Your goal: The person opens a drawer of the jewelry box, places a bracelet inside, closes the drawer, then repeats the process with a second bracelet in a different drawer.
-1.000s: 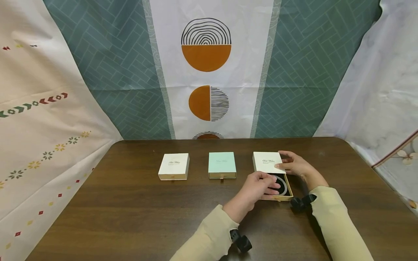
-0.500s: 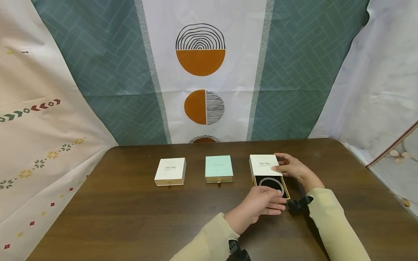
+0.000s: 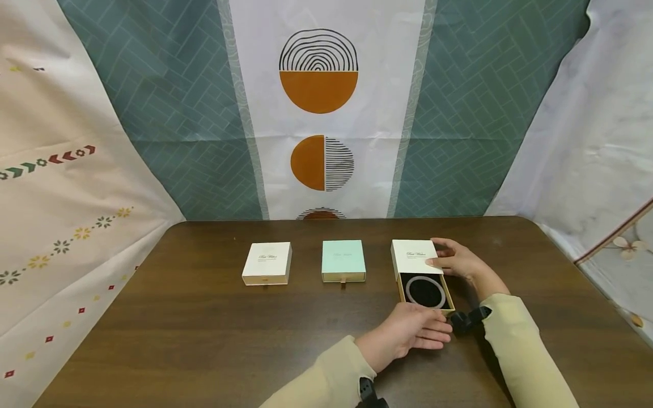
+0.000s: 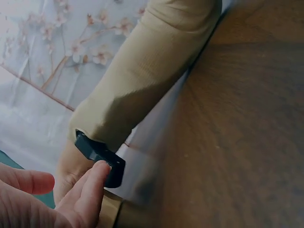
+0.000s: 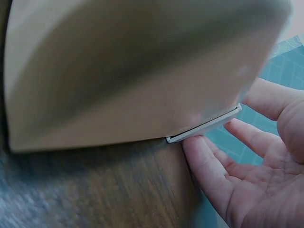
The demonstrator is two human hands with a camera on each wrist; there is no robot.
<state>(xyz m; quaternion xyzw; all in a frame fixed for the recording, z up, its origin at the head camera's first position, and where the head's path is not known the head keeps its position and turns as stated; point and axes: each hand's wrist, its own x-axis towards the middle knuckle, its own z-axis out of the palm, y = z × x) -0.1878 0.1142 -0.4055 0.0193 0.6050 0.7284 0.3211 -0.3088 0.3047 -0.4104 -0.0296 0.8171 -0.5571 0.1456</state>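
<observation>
At the right of the table stands a white-lidded gift box (image 3: 413,255), its gold-edged drawer (image 3: 450,296) pulled out toward the front. A pale ring-shaped bangle (image 3: 442,293) lies on the drawer's black pad (image 3: 425,292). My right hand (image 3: 461,264) grips the white lid sleeve at its right side, thumb on top; the right wrist view shows fingertips against the edge of the box (image 5: 128,95). In front of the drawer is my left hand (image 3: 414,331), covering part of its front edge. Its fingers (image 4: 92,190) are straight, the thumb stands apart, and nothing is between them.
Two closed boxes stand to the left on the brown table (image 3: 214,340): a mint green box (image 3: 343,259) and a white box (image 3: 267,262). Patterned cloth (image 3: 326,124) hangs behind the table. A black wrist camera (image 3: 466,319) sits beside the drawer's right corner.
My left hand has moved from over the drawer down to its front, uncovering the bangle. The right hand keeps its grip on the lid sleeve. The head view has shifted slightly.
</observation>
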